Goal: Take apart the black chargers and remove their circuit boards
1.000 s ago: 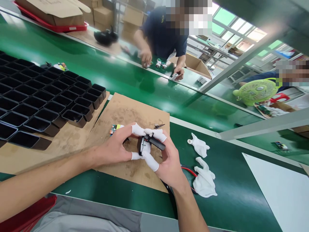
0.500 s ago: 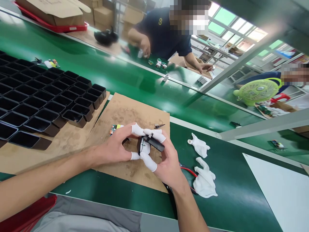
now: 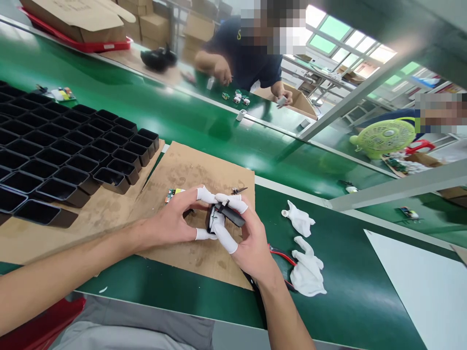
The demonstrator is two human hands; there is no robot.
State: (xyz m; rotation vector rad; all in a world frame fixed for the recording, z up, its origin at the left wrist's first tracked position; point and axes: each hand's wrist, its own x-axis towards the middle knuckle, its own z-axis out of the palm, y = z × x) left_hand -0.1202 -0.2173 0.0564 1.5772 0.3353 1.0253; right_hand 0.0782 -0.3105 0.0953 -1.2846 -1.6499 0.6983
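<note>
Over the cardboard sheet [image 3: 204, 163], my left hand [image 3: 175, 216] grips a small black housing [image 3: 210, 221] between thumb and fingers. My right hand [image 3: 255, 243] pinches a narrow black plastic piece [image 3: 232, 214] at the housing's open end, with its thumb pressed at the opening. White cots cover several fingertips and hide most of the inside. A circuit board with a yellow part [image 3: 171, 194] lies partly behind my left hand. Beyond my right fingers rests a small dark piece with a thin point [image 3: 240, 190].
Rows of open black housings [image 3: 73, 158] stand at left. Right of my right hand lie red-handled pliers [image 3: 282, 254] and crumpled white gloves [image 3: 308, 274]. A white sheet [image 3: 412, 287] is at far right. Across the green conveyor belt [image 3: 204, 129], a co-worker [image 3: 248, 63] handles small parts.
My right thumb has moved further over the housing's opening, and the black piece has shifted slightly. The co-worker's hand has moved left and now holds a small white part. Boards on the belt have shifted left.
</note>
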